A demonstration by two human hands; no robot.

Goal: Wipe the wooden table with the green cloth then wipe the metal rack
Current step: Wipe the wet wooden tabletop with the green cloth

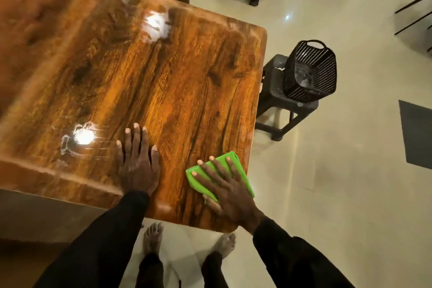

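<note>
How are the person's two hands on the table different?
The left hand lies on the bare wooden table; the right hand presses on the green cloth. The left hand's fingers lie close together; the right hand's are spread wide. The right hand is nearer the table's corner than the left hand. Both hands are flat and open, palms down.

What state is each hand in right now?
Left hand: open, flat on the wooden table, holding nothing.
Right hand: open, pressing the green cloth flat onto the table.
</note>
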